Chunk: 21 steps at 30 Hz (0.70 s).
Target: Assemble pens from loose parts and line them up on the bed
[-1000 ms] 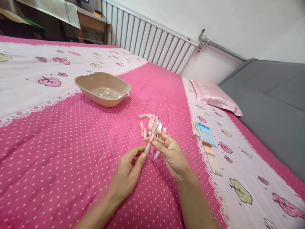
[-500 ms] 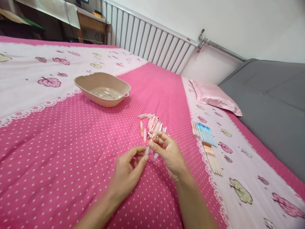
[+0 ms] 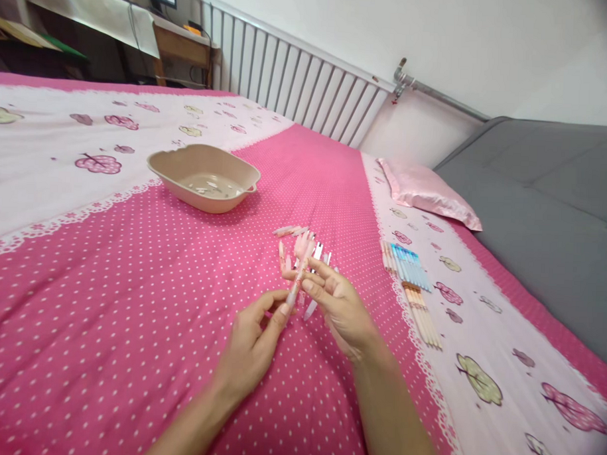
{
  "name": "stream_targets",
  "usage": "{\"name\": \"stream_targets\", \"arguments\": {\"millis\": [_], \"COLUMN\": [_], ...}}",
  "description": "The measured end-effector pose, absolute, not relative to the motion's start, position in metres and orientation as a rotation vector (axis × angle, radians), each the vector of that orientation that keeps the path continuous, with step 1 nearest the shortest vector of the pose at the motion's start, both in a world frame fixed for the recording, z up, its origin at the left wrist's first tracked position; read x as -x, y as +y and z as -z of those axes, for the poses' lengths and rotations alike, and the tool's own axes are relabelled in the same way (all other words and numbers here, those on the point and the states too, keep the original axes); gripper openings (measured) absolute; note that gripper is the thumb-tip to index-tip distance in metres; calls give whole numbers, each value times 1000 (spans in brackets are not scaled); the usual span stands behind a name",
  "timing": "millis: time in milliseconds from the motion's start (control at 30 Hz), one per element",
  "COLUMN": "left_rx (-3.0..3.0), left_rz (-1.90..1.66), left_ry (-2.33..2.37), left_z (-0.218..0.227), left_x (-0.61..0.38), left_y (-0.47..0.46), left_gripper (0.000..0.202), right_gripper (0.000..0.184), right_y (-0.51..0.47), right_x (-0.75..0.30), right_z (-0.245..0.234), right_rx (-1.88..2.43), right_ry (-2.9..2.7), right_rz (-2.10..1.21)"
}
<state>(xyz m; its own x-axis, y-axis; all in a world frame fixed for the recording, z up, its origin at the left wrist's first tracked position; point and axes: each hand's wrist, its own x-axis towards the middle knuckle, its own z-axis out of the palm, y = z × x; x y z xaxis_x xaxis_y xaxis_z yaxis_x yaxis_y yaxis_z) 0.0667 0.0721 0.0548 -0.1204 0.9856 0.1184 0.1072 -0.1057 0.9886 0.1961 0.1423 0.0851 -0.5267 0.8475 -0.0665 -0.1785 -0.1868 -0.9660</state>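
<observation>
A slim pink-and-white pen [image 3: 298, 278] with a patterned middle is held up at a slant between my hands. My left hand [image 3: 256, 333] pinches its lower end between thumb and fingers. Around its middle are the fingers of my right hand [image 3: 344, 313], the thumb on the near side. Behind the hands lies a loose pile of pink and clear pen parts [image 3: 303, 241], partly hidden by the fingers. One pale, translucent piece [image 3: 310, 309] rests on the bedspread just under my right hand.
A beige plastic basin [image 3: 205, 177] with small pieces inside stands to the left on the pink dotted bedspread [image 3: 131, 301]. At the right lie rows of blue pens [image 3: 410, 266] and peach pens [image 3: 422, 316]. Farther back are a pink pillow [image 3: 429, 192] and a grey headboard [image 3: 544, 189].
The pen's two parts, held end to end before, now show as one longer pen. My right fingers have opened out a little along it; my left hand has barely moved.
</observation>
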Motion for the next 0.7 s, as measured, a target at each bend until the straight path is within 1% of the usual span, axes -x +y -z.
{"name": "stream_targets", "arguments": {"millis": [167, 333, 567, 700], "left_rx": [-1299, -1280, -1298, -1271], "left_rz": [-1350, -1350, -1343, -1349], "left_ry": [1328, 1382, 1458, 1463], "left_z": [-54, -52, -50, -49], "left_x": [-67, -68, -70, -70], "left_y": [72, 72, 73, 73], "left_gripper": [32, 32, 29, 28], "right_gripper": [42, 44, 43, 46], "right_y": [143, 143, 143, 141], "right_x": [-194, -194, -193, -192], "right_z": [-82, -80, -77, -78], "right_rx": [860, 918, 993, 1005], "right_ry": [-1317, -1288, -1397, -1433], "right_rz": [-1775, -1742, -1599, -1588]}}
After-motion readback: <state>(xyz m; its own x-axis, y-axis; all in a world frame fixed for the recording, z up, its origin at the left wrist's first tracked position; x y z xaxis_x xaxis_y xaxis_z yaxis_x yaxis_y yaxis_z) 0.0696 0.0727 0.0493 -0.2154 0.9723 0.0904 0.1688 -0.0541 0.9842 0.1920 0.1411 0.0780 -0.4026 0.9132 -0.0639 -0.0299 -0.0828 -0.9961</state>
